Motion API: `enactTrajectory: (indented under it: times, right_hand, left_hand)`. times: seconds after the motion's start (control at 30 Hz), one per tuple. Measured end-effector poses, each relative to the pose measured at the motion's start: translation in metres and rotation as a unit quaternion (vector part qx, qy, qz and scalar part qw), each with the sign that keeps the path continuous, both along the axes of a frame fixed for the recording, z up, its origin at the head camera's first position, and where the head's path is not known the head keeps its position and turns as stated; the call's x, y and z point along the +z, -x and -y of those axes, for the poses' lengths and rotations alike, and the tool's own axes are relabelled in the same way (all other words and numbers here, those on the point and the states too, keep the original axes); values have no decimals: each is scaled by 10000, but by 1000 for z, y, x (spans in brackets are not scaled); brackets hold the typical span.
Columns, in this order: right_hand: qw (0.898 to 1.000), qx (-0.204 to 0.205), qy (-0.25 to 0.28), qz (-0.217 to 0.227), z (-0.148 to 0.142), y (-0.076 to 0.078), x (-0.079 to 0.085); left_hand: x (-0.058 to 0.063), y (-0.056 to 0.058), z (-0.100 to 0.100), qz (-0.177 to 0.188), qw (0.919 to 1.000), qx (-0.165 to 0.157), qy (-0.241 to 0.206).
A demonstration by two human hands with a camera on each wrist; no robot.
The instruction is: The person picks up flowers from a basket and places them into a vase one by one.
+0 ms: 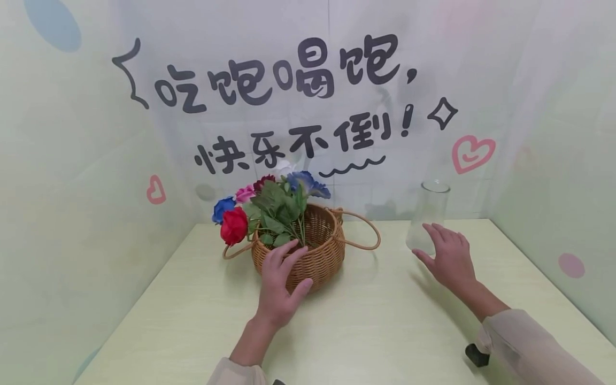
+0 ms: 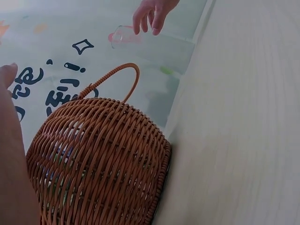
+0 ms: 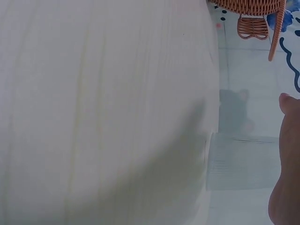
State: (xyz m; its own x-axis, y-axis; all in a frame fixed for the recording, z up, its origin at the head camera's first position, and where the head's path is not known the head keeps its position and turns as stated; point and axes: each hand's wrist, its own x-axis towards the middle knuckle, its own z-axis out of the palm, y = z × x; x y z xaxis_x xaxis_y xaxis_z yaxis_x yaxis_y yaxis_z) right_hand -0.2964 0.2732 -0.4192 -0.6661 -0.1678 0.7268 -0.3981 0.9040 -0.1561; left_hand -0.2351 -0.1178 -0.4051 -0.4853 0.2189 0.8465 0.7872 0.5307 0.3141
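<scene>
A brown wicker basket stands on the table, its looped handles sticking out to both sides. Artificial flowers lean out of its left part, among them a red rose and a blue flower, with green leaves. In the head view my left hand is in front of the basket, fingers spread and holding nothing; whether they touch the rim I cannot tell. A clear glass vase stands upright at the right. My right hand is just in front of it, thumb and fingers apart, partly covering the vase's lower half.
The pale wooden table runs back to a printed wall with dark lettering. Side walls close it in at left and right. Dark wrist gear hangs under my right sleeve.
</scene>
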Motion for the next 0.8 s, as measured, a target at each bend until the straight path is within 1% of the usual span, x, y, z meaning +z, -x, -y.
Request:
enactTrajectory:
  times: [0.17,0.37,0.47,0.6,0.8]
  right_hand:
    - [9999,-8,112,-48,-1,1,1]
    - [9994,-83,343,-43,-4,4,2]
    - [9990,-111,433,-71,-6,5,3]
    - [9984,-97,526,-179,-6,6,3]
    - [9973,-179,704,-71,-4,8,3]
  left_hand:
    - [-6,4,4,-233,9990,171,-329]
    - [-10,10,9,-401,9956,382,-759]
    - [-11,14,12,-534,9923,507,-997]
    - [-13,19,16,-695,9858,674,-1371]
    - [-15,24,19,-743,9779,896,-1739]
